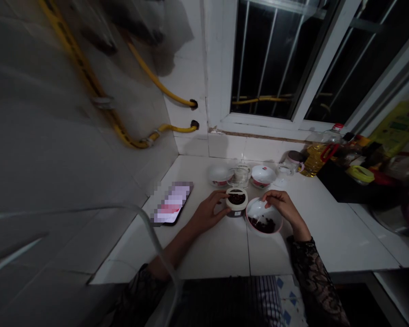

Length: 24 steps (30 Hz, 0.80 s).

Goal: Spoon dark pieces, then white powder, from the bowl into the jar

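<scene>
My left hand is wrapped round the side of a small open jar filled with a dark chunky food, on the white tiled counter. Just right of the jar stands a pink-rimmed white bowl with some of the same dark food in it. My right hand hovers over the bowl's far rim, fingers pinched on a small spoon that dips into the bowl.
A phone with a lit screen lies left of the jar. Two white bowls and a glass jar stand behind, near the barred window. An oil bottle and a cluttered stove area fill the right. A tiled wall with yellow pipes rises at left.
</scene>
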Available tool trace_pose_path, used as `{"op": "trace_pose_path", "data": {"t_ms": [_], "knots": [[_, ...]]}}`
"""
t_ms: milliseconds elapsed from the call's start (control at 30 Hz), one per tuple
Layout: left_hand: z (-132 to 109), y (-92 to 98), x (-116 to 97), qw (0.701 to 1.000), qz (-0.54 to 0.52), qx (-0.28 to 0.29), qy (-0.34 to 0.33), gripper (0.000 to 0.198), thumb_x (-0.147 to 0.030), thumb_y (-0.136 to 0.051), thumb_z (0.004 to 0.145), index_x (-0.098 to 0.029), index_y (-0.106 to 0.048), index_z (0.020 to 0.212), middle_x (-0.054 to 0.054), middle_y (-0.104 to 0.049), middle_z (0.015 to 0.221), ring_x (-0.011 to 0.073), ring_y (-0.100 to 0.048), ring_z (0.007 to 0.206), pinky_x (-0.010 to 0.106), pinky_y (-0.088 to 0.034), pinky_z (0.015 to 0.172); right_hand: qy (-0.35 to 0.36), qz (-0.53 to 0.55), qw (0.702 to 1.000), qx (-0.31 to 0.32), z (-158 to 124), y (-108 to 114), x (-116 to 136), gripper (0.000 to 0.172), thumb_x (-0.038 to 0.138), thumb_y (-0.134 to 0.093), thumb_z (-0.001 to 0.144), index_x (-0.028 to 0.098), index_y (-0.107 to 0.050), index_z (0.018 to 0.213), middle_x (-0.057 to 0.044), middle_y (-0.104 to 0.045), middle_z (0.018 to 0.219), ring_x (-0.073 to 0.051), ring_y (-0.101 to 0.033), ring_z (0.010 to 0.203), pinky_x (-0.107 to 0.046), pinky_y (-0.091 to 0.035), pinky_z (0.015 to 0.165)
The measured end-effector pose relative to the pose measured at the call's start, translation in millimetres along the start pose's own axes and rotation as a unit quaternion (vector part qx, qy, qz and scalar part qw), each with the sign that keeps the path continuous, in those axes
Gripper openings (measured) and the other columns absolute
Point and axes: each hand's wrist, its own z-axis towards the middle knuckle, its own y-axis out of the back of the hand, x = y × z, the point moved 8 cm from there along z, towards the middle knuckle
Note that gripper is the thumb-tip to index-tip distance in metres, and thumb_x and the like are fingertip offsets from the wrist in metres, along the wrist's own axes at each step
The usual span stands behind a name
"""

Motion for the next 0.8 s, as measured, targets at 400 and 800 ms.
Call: {"op": "trace_pose_path", "data": {"t_ms": [400,800], "knots": [[0,-0.3,1,1.0,-0.006,-0.002,0.001,0.033,-0.034,-0.061,0.089,-0.023,-0.055,0.119,0.012,-0.06,0.125,0.0233,-0.063,0.112,0.037,-0.06,0.083,-0.018,0.023,0.998,-0.055,5,10,-7,0.014,0.032,-0.057,0.063,0.02,-0.064,0.065,0.001,-0.062,0.051,-0.015,-0.055,0.053,-0.028,-0.045,0.06],[0,-0.3,2,1.0,0.001,-0.009,-0.009,0.032,-0.033,-0.061,0.09,-0.023,-0.054,0.119,0.011,-0.058,0.126,0.0216,-0.065,0.106,0.037,-0.059,0.083,0.08,0.028,0.973,-0.213,1,17,22,0.018,0.037,-0.057,0.077,0.021,-0.066,0.078,-0.001,-0.064,0.062,-0.019,-0.059,0.065,-0.034,-0.046,0.072]]}}
